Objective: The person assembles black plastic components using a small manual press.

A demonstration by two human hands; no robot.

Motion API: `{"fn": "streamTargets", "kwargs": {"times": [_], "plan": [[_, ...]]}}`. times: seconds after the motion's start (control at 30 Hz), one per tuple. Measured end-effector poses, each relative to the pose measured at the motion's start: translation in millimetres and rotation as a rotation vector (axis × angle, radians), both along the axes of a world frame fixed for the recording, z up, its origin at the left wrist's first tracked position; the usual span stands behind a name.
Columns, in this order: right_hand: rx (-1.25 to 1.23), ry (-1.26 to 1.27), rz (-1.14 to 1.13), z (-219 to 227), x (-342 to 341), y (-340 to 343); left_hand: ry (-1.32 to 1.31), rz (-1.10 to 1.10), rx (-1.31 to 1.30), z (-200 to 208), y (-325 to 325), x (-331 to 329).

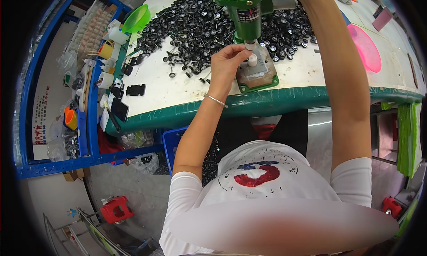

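Observation:
A green bench press (pixel 247 26) stands at the table's front edge, its base (pixel 260 78) bolted to a plate with a white cylindrical holder (pixel 252 60) on it. My left hand (pixel 226 63) has thumb and fingertips pinched together between the press's ram tip (pixel 250 46) and that holder. Whatever lies in the pinch is too small or covered to make out. My right forearm (pixel 340 55) stretches up past the press's right side, close to its side arm (pixel 284 3); the hand itself is cut off by the top edge.
Small black wheels with metal pins (pixel 195 29) lie heaped behind and around the press. A green bowl (pixel 137 19) sits at the far left, a pink tray (pixel 364 47) at the right. Black plastic pieces (pixel 135 90) lie left. A blue rack (pixel 93 118) borders the table.

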State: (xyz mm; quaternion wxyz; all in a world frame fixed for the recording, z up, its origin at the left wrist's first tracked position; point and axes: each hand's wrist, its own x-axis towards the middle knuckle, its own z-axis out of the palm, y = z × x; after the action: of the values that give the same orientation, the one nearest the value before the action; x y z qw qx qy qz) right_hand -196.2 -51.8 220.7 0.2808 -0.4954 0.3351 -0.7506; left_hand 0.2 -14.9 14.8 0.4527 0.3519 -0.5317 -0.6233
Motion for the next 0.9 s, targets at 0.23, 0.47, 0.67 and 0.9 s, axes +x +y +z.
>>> {"fn": "streamTargets", "kwargs": {"times": [0.23,0.47,0.67,0.9], "plan": [[0.202,-0.015,0.082,-10.2,-6.8,-7.1,-0.542,0.179,-0.277,-0.2,-5.3,64.9],[0.127,-0.536,0.889,-65.4,-71.1,8.9,-1.086,0.246,-0.798,-23.6,17.5,83.3],[0.383,0.379,-0.365,-132.0,-83.4,55.8,-1.008,0.327,-0.846,-20.9,17.5,78.9],[0.496,0.764,-0.302,-253.5,-70.8,110.4,-1.122,0.192,-0.934,-27.2,-6.3,62.7]]}}
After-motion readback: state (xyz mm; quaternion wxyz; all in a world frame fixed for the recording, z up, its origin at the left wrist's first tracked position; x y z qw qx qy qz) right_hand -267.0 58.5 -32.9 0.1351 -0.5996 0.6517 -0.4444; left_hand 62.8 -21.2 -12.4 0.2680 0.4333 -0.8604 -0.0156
